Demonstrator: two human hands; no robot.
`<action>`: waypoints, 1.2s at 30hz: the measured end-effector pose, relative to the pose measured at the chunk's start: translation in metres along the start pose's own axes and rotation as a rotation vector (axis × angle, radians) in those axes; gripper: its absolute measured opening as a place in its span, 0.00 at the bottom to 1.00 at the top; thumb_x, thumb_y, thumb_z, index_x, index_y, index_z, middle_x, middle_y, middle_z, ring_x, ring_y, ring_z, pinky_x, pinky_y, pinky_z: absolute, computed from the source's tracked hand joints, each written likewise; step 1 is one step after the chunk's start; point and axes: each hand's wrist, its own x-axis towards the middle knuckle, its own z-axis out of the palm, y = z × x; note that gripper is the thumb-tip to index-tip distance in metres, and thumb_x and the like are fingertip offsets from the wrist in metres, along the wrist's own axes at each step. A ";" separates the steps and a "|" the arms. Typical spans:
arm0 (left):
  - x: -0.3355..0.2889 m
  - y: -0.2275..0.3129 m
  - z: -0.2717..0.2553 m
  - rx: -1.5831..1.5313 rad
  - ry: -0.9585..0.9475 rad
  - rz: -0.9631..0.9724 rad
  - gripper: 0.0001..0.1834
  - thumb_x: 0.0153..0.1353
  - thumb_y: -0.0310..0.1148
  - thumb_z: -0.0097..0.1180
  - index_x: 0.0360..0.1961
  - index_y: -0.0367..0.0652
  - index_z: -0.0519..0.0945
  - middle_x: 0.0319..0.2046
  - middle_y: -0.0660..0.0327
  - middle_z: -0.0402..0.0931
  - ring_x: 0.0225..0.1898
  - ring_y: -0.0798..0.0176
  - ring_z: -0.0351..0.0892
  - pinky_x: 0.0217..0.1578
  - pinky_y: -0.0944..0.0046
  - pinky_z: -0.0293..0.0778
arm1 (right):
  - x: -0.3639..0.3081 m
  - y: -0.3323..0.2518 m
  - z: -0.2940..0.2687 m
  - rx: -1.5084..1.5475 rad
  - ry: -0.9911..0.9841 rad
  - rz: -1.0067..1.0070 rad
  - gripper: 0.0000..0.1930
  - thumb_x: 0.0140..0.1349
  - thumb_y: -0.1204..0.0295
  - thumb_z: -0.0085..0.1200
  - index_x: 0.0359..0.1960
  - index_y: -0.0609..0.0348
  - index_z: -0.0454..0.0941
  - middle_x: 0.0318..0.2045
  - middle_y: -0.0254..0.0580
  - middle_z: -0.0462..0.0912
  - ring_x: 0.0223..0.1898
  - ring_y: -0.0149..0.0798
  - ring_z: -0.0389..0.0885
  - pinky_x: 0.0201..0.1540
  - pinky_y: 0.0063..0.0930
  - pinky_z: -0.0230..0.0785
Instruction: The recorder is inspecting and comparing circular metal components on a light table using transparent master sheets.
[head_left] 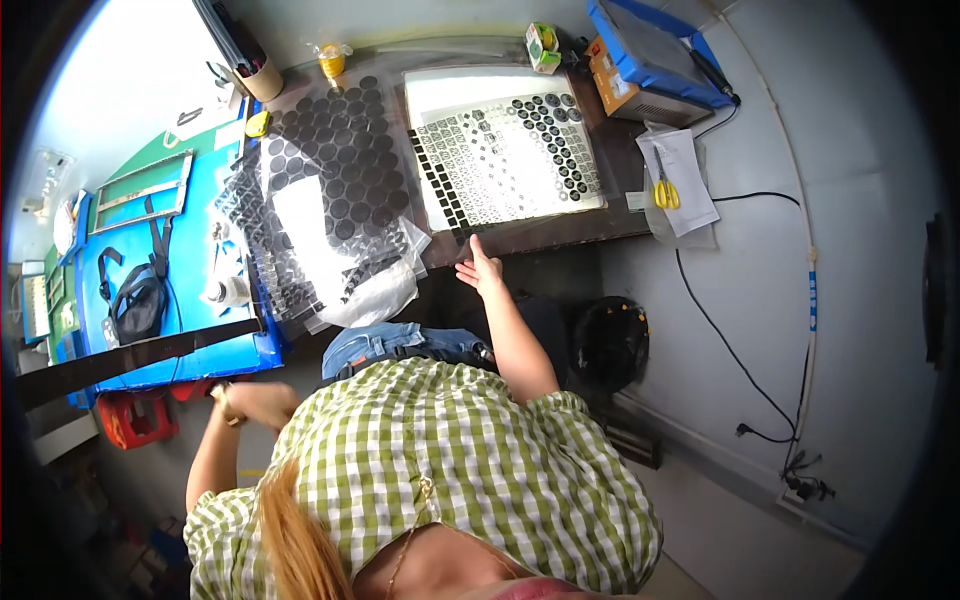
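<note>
My right hand (481, 268) is at the front edge of the dark table, its fingers stretched apart and nothing visible in them. One fingertip is close to the lower edge of a white sheet (500, 92) covered with rows of small black squares, outlined shapes and round black pieces. My left hand (264, 404) hangs low beside my waist, away from the table; its fingers are smeared and partly hidden. To the left of the white sheet lies clear plastic film with large black discs (345, 150), and crumpled clear plastic bags (372, 296) lie in front of it.
At the back right, a blue bin (655, 55) sits on a brown box (608, 80). Yellow scissors (665, 193) hang with papers on the right. A black bag (138, 303) lies on the blue surface at left. A red stool (137, 420) is below; cables run along the wall.
</note>
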 end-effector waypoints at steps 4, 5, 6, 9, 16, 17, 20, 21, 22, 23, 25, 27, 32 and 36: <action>-0.028 0.057 -0.041 -0.189 0.773 0.204 0.10 0.55 0.33 0.52 0.35 0.39 0.76 0.27 0.60 0.77 0.27 0.73 0.75 0.26 0.73 0.71 | 0.019 0.009 0.005 -0.001 0.068 -0.007 0.23 0.45 0.60 0.62 0.28 0.69 0.68 0.24 0.45 0.74 0.25 0.43 0.79 0.28 0.34 0.76; -0.010 0.058 -0.046 -0.478 0.868 0.266 0.10 0.56 0.33 0.51 0.35 0.38 0.75 0.27 0.61 0.76 0.28 0.72 0.75 0.27 0.73 0.71 | 0.022 0.011 -0.002 0.044 0.010 -0.029 0.20 0.47 0.61 0.61 0.28 0.68 0.69 0.24 0.44 0.75 0.26 0.43 0.79 0.29 0.33 0.76; 0.012 0.057 -0.047 -0.777 0.957 0.320 0.10 0.58 0.34 0.49 0.36 0.38 0.74 0.27 0.62 0.76 0.29 0.72 0.75 0.28 0.73 0.70 | 0.021 0.014 -0.007 0.083 -0.055 -0.045 0.18 0.49 0.63 0.60 0.29 0.68 0.69 0.25 0.44 0.75 0.27 0.42 0.79 0.30 0.32 0.76; 0.059 0.080 -0.059 -1.040 0.981 0.465 0.13 0.61 0.36 0.44 0.40 0.37 0.71 0.30 0.63 0.75 0.33 0.71 0.74 0.32 0.72 0.70 | -0.002 0.017 -0.024 0.149 -0.175 -0.080 0.08 0.54 0.72 0.53 0.30 0.65 0.71 0.29 0.46 0.77 0.33 0.41 0.79 0.35 0.28 0.75; 0.106 0.064 -0.073 -1.059 0.803 0.570 0.15 0.61 0.33 0.44 0.47 0.37 0.65 0.37 0.59 0.72 0.38 0.70 0.72 0.37 0.71 0.70 | -0.045 -0.008 -0.042 0.373 -0.339 0.007 0.05 0.55 0.74 0.50 0.32 0.61 0.73 0.30 0.41 0.78 0.34 0.34 0.78 0.36 0.21 0.73; 0.112 0.058 -0.076 -1.067 0.855 0.501 0.17 0.61 0.33 0.44 0.48 0.36 0.62 0.40 0.58 0.70 0.39 0.68 0.72 0.38 0.70 0.71 | -0.061 -0.015 -0.035 0.362 -0.360 -0.009 0.05 0.55 0.73 0.50 0.32 0.61 0.72 0.29 0.40 0.78 0.33 0.34 0.78 0.36 0.21 0.72; 0.122 0.067 -0.087 -1.109 0.893 0.525 0.24 0.61 0.42 0.44 0.52 0.37 0.58 0.41 0.56 0.70 0.40 0.64 0.73 0.39 0.66 0.72 | -0.098 -0.021 -0.017 0.302 -0.460 -0.069 0.06 0.56 0.73 0.49 0.34 0.59 0.72 0.31 0.40 0.78 0.33 0.34 0.78 0.36 0.23 0.72; 0.126 0.074 -0.092 -1.150 0.838 0.498 0.27 0.61 0.44 0.43 0.54 0.37 0.56 0.42 0.54 0.69 0.41 0.61 0.73 0.40 0.64 0.72 | -0.106 -0.018 -0.012 0.274 -0.481 -0.084 0.06 0.56 0.73 0.49 0.35 0.58 0.73 0.32 0.41 0.79 0.33 0.34 0.78 0.36 0.24 0.72; 0.131 0.081 -0.096 -1.193 0.784 0.470 0.29 0.61 0.46 0.41 0.56 0.37 0.54 0.43 0.52 0.69 0.41 0.59 0.73 0.41 0.63 0.72 | -0.118 -0.016 -0.005 0.237 -0.481 -0.089 0.06 0.56 0.72 0.49 0.34 0.58 0.72 0.31 0.41 0.78 0.33 0.34 0.78 0.37 0.24 0.72; 0.135 0.087 -0.099 -1.168 0.766 0.455 0.31 0.60 0.48 0.41 0.56 0.37 0.53 0.42 0.51 0.70 0.38 0.59 0.75 0.39 0.62 0.73 | -0.128 -0.014 0.001 0.218 -0.494 -0.079 0.06 0.56 0.72 0.49 0.34 0.58 0.72 0.31 0.41 0.78 0.33 0.34 0.78 0.37 0.24 0.72; 0.153 0.085 -0.100 -1.136 0.833 0.400 0.29 0.59 0.46 0.44 0.54 0.36 0.56 0.33 0.54 0.73 0.31 0.63 0.77 0.29 0.66 0.75 | -0.138 -0.002 0.007 0.176 -0.564 -0.063 0.05 0.56 0.72 0.49 0.34 0.57 0.72 0.31 0.40 0.78 0.35 0.34 0.78 0.38 0.25 0.71; 0.171 0.070 -0.098 -1.073 0.915 0.384 0.28 0.58 0.43 0.47 0.53 0.35 0.57 0.27 0.55 0.74 0.26 0.65 0.77 0.22 0.69 0.74 | -0.145 0.007 0.005 0.082 -0.623 -0.024 0.07 0.57 0.71 0.49 0.36 0.57 0.71 0.33 0.40 0.78 0.37 0.35 0.77 0.38 0.26 0.70; 0.167 0.039 -0.087 -1.382 0.840 0.519 0.30 0.60 0.28 0.41 0.60 0.35 0.44 0.36 0.51 0.72 0.33 0.58 0.78 0.33 0.67 0.76 | -0.133 0.013 -0.020 0.250 -0.543 -0.064 0.16 0.59 0.62 0.46 0.44 0.59 0.67 0.41 0.46 0.74 0.44 0.39 0.74 0.45 0.30 0.68; 0.131 0.011 -0.067 -1.535 0.749 0.541 0.26 0.60 0.24 0.38 0.59 0.34 0.49 0.38 0.47 0.72 0.32 0.59 0.78 0.31 0.69 0.77 | -0.105 0.002 -0.062 0.480 -0.333 -0.132 0.21 0.59 0.60 0.45 0.47 0.62 0.62 0.46 0.48 0.70 0.48 0.42 0.70 0.50 0.34 0.65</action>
